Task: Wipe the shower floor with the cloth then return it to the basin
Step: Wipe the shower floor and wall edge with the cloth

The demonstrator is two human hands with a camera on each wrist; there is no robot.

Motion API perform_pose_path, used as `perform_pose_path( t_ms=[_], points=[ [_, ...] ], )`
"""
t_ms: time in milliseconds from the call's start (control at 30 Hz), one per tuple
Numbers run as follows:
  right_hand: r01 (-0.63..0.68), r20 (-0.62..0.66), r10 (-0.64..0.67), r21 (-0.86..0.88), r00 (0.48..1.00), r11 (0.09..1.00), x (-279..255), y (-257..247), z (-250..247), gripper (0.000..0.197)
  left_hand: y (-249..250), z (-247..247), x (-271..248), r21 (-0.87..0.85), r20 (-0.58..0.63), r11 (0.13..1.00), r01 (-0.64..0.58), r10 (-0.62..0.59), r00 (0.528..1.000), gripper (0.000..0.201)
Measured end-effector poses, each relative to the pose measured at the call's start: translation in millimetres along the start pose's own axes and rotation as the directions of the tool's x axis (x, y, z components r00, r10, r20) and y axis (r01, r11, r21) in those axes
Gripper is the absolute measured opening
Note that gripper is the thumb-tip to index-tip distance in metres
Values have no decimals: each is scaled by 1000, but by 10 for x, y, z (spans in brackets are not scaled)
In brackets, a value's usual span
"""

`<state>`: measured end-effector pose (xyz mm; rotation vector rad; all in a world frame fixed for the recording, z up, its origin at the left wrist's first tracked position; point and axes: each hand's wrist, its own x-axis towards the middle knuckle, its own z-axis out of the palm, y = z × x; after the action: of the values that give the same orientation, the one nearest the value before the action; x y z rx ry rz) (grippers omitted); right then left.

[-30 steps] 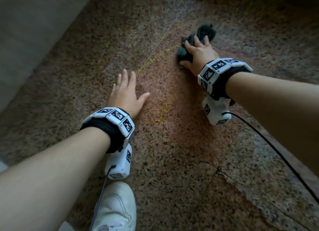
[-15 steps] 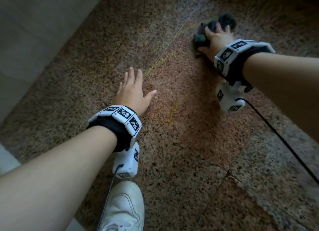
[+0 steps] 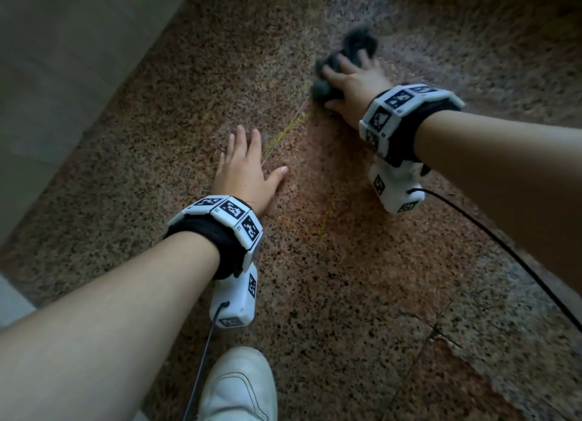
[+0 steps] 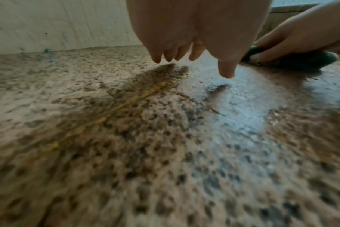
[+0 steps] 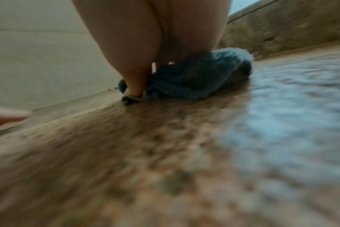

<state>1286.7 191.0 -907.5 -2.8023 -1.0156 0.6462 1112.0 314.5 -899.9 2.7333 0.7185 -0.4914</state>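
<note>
A bunched dark teal cloth (image 3: pixel 357 47) lies on the speckled granite shower floor (image 3: pixel 330 294), and my right hand (image 3: pixel 349 83) grips it from above and presses it down. In the right wrist view the thumb (image 5: pixel 133 86) pins the cloth (image 5: pixel 194 79) against the floor. My left hand (image 3: pixel 245 165) rests flat on the floor, fingers straight and holding nothing, to the left of the cloth and nearer to me. The left wrist view shows the left fingers (image 4: pixel 177 53) over the floor, with the right hand (image 4: pixel 293 38) and the cloth (image 4: pixel 301 63) at the right. No basin is in view.
A pale wall (image 3: pixel 47 74) borders the floor on the left. A yellow streak (image 3: pixel 283 134) runs along a floor seam between my hands. My white shoe (image 3: pixel 239 389) stands at the bottom, a black cable (image 3: pixel 504 253) trails from the right wrist, and a crack (image 3: pixel 441 335) crosses the floor at lower right.
My right hand slid the cloth away to the right, then back left and a little nearer to me. The left hand stayed planted on the floor.
</note>
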Motion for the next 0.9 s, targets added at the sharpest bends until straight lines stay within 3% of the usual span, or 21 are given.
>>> perform_pose_path(
  t_ms=[67,233,400,533,667,800,900],
  points=[
    [79,49,-77,-20,996,997,45,-150,47,63,31,-12,22,7,-15,1000,-10,10,1000,76],
    [49,81,-46,-39,996,998,81,-74,33,62,132,-11,80,9,-7,1000,-28,28,1000,77],
    [-132,34,131,21,991,991,46,262,-108,63,241,21,93,9,10,998,-62,62,998,77],
    [-300,-1,300,47,954,953,-10,671,-166,63,314,28,106,3,22,998,-63,63,998,79],
    [-374,-27,377,79,926,924,-69,852,-171,64,328,65,131,16,35,998,-57,56,998,82],
    [-322,-22,324,61,946,945,-13,718,-190,62,322,85,133,30,33,998,-54,53,998,83],
    [-116,-4,116,-28,993,993,26,488,-167,59,310,97,145,40,24,997,-66,65,998,83]
  ],
)
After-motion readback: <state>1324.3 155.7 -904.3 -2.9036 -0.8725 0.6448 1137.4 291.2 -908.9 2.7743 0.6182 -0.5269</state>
